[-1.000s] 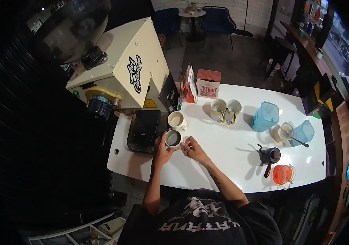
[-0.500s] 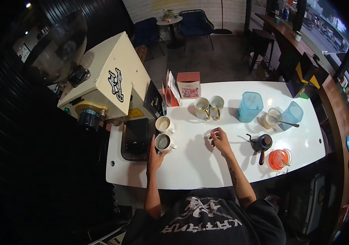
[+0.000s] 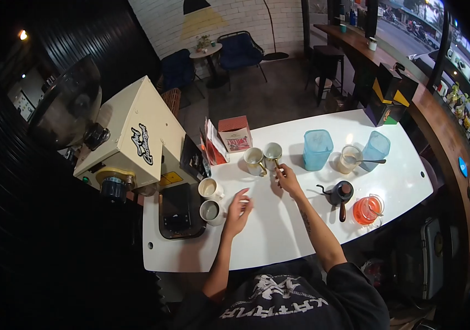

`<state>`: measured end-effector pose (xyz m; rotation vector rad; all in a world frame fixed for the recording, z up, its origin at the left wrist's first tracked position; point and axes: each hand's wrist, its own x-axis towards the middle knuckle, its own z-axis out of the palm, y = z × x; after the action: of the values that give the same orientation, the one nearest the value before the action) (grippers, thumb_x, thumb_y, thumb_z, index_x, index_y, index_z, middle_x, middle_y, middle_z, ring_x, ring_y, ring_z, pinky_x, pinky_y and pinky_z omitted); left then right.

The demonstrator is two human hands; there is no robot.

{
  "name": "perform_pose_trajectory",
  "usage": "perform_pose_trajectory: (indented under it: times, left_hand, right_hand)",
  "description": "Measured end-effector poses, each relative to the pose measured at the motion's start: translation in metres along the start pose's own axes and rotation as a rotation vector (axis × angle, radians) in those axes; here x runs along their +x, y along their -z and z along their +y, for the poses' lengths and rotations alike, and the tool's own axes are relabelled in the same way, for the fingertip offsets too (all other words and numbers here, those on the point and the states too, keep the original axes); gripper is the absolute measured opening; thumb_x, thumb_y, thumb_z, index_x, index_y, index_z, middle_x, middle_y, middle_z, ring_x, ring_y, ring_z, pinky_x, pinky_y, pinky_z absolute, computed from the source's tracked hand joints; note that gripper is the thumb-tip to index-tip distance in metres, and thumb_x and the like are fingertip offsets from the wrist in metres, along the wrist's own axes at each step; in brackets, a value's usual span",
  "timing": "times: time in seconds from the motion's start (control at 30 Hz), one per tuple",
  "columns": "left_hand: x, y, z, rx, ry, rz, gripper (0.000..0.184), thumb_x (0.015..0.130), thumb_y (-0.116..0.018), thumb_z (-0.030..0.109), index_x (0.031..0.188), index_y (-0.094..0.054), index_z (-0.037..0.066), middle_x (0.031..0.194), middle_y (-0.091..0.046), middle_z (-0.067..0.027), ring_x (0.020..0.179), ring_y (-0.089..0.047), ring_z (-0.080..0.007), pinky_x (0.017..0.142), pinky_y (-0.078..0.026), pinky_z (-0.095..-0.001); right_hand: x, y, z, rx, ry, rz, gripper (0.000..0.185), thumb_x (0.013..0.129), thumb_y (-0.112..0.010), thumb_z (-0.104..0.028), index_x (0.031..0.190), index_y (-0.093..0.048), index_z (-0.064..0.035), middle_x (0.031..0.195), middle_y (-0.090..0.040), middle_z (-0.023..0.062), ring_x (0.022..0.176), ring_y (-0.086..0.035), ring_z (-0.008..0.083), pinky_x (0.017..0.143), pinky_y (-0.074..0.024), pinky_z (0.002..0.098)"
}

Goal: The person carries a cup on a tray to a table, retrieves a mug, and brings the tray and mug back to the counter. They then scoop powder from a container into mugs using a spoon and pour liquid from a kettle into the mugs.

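My right hand is closed at the gold handle of a white mug, its fingertips pinching that handle. Just left of this mug stands a second gold-handled mug. My left hand is open above the table, its fingers stretched out and holding nothing. Beside it are a cream cup and, nearer to me, a grey-looking cup. Both cups stand upright at the edge of the black scale.
A cream coffee grinder fills the left. A red-topped box stands at the back. On the right are a blue container, a glass jar with a spoon, a second blue container, a black gooseneck kettle and a glass of red liquid.
My left hand has let go of the nearer cup at the scale and moved right, opening. My right hand has reached forward and left to the gold-handled mug. The camera view has shifted.
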<state>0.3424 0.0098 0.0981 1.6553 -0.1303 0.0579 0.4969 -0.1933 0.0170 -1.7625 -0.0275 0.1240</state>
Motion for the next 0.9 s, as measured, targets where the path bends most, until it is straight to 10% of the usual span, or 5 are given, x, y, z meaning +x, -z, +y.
perform_pose_trajectory:
  times: [0.27, 0.9]
  left_hand:
    - [0.082, -0.045, -0.072, -0.018, 0.228, -0.047, 0.067, 0.101, -0.06, 0.024, 0.155, -0.022, 0.011, 0.115, -0.054, -0.0116, 0.09, -0.066, -0.0167, 0.079, -0.055, -0.0304]
    - [0.086, -0.056, -0.07, -0.052, 0.268, 0.152, 0.039, 0.103, -0.055, 0.033, 0.127, -0.047, 0.003, 0.1, -0.062, -0.0097, 0.083, -0.067, -0.0155, 0.072, -0.054, -0.0285]
  right_hand:
    - [0.0, -0.005, 0.012, -0.358, 0.223, 0.193, 0.024, 0.097, -0.062, -0.024, 0.102, -0.071, -0.0012, 0.074, -0.071, 0.0162, 0.062, -0.07, 0.0235, 0.06, -0.0532, 0.037]
    - [-0.048, 0.012, 0.0, -0.386, 0.194, 0.159, 0.022, 0.095, -0.062, -0.019, 0.103, -0.073, -0.0011, 0.081, -0.071, 0.0208, 0.071, -0.069, 0.0345, 0.066, -0.0514, 0.0415]
